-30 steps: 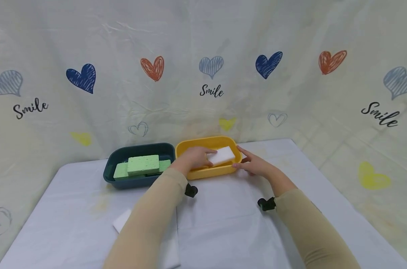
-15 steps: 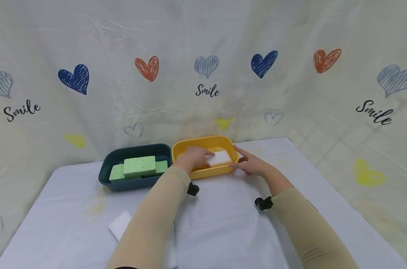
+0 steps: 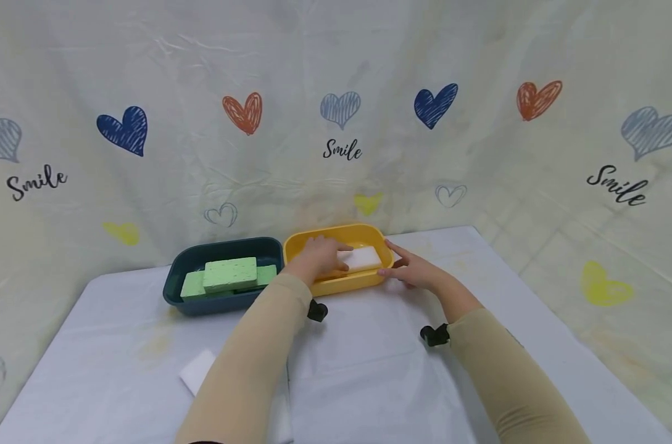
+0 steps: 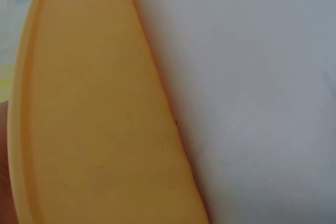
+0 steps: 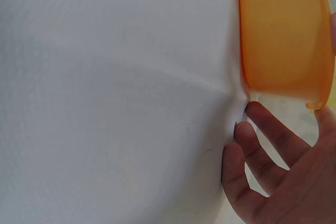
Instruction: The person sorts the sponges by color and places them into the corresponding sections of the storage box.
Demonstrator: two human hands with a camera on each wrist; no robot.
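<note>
Left of centre, pale green blocks [image 3: 230, 274] lie in a dark teal tray [image 3: 213, 306]. The left hand [image 3: 319, 256] has thumb and fingers apart at the white block's [image 3: 365, 259] left end; pinching or merely touching, I cannot tell. That block lies flatter in the yellow tray [image 3: 349, 284] than a second ago, so seems settled. The right hand [image 3: 416, 271], fingers spread, touches the right rim. A curtain [image 3: 280, 172] stands close behind; tabletop [image 3: 369, 357] opens toward lower centre.

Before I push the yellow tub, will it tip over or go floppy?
The yellow tub probably won't tip easily, because it's low and wide. It's likely stiff: its walls keep their shape where the right hand touches it. It might slide, since its outside looks smooth.
</note>
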